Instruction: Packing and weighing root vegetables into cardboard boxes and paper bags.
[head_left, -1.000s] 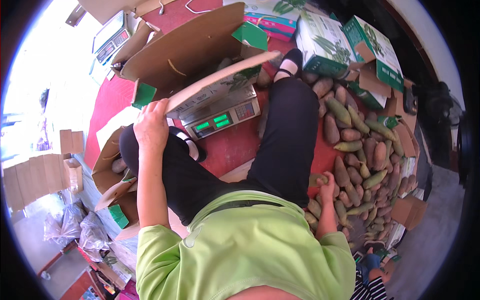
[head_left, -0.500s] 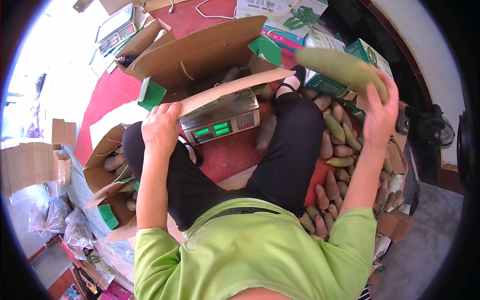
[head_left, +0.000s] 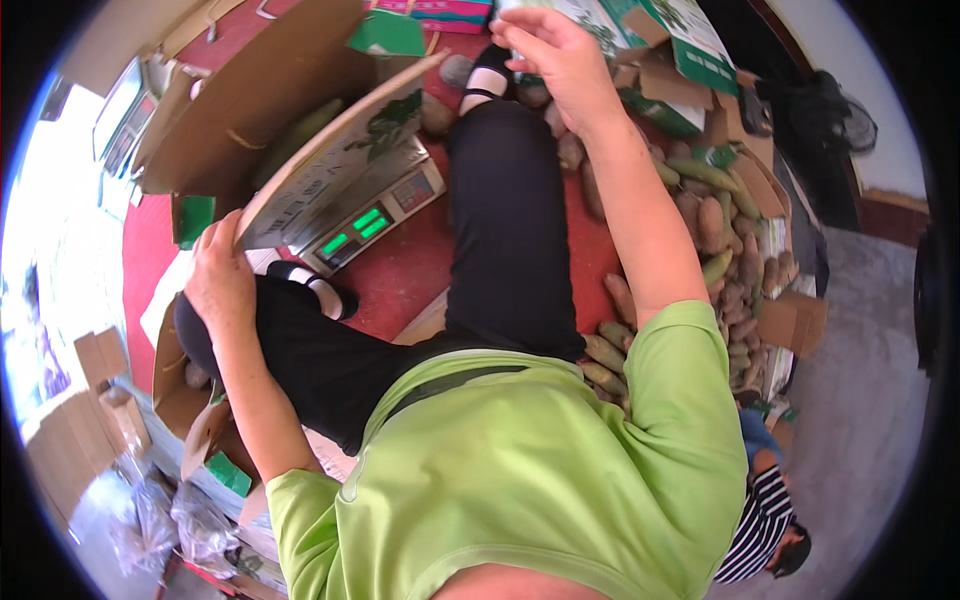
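An open cardboard box (head_left: 225,95) stands on a digital scale (head_left: 385,212) whose displays glow green. My left hand (head_left: 222,280) grips the near flap (head_left: 335,165) of this box at its left corner. Inside the box, partly hidden by the flap, lies a long green root (head_left: 310,125) like a radish. My right hand (head_left: 562,60) is raised beyond my right knee, fingers loosely bent and apart, holding nothing. Beneath my right forearm and to its right lies a heap of reddish-brown and green roots (head_left: 712,225).
Another open carton with roots (head_left: 180,370) stands by my left knee. A second scale (head_left: 125,115) is at the far left. Printed cartons (head_left: 690,50) and a black fan (head_left: 835,120) are at the right. A person in a striped top (head_left: 755,530) is at lower right.
The long green root has left my right hand, which has moved left and farther away. A green root now shows inside the box. The whole view has turned; my left hand stays on the flap.
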